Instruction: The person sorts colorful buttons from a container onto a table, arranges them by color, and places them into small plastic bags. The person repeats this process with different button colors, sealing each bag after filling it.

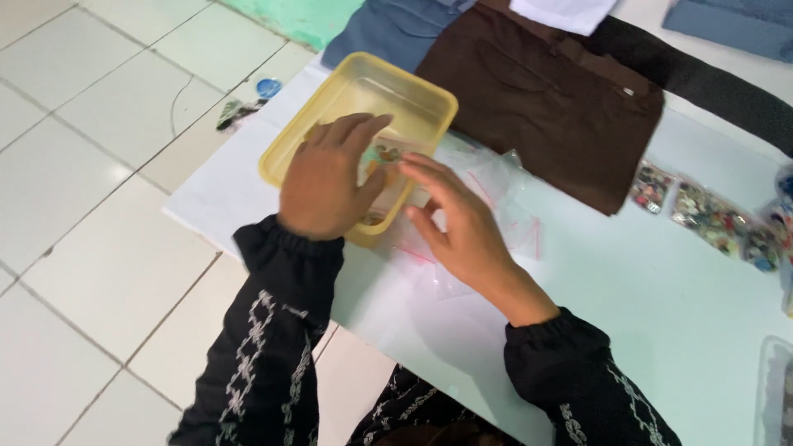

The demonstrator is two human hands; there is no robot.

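A: Our left hand (330, 177) lies spread over the yellow tray (429, 103) on the white sheet (644, 281); right hand (458, 219) loosely open beside it, nothing pinched.
B: We judge the tray light, stiff, slick. Hold the rim.

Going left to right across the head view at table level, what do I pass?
Blue cap on the floor → yellow plastic tray → clear plastic bags with red strips → folded brown garment → small bags of mixed buttons. The left hand lies over the tray; the right hand over the clear bags.
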